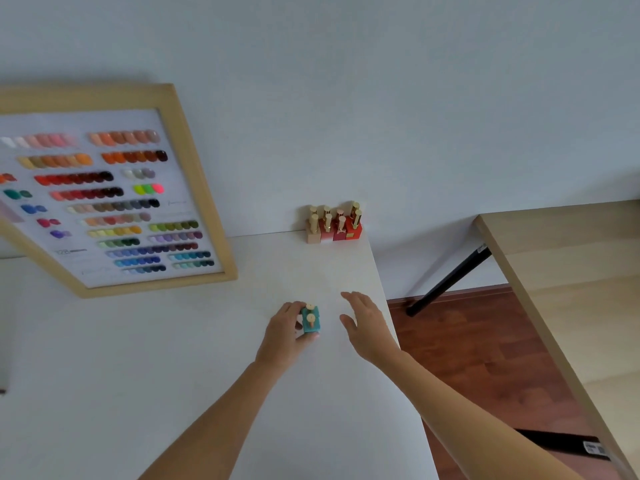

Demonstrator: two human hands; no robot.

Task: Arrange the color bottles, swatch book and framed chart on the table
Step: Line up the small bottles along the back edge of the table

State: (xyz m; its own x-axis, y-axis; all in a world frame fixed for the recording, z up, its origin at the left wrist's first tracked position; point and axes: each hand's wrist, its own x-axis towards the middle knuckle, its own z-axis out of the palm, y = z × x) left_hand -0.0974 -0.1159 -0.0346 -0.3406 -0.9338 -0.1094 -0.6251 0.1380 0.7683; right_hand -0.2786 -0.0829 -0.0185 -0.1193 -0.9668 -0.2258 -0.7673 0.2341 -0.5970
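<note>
Taking the white table (173,375) as our landmark, we see the framed chart (114,199) standing at its far left, leaning against the wall. Toward the table's right side, our left hand (287,329) grasps two teal bottles (310,319) with gold caps, resting on the tabletop. Just right of them, near the table's right edge, our right hand (367,323) hovers with fingers spread, holding nothing. At the table's far right corner, against the wall, stands a cluster of red and pink bottles (334,223).
</note>
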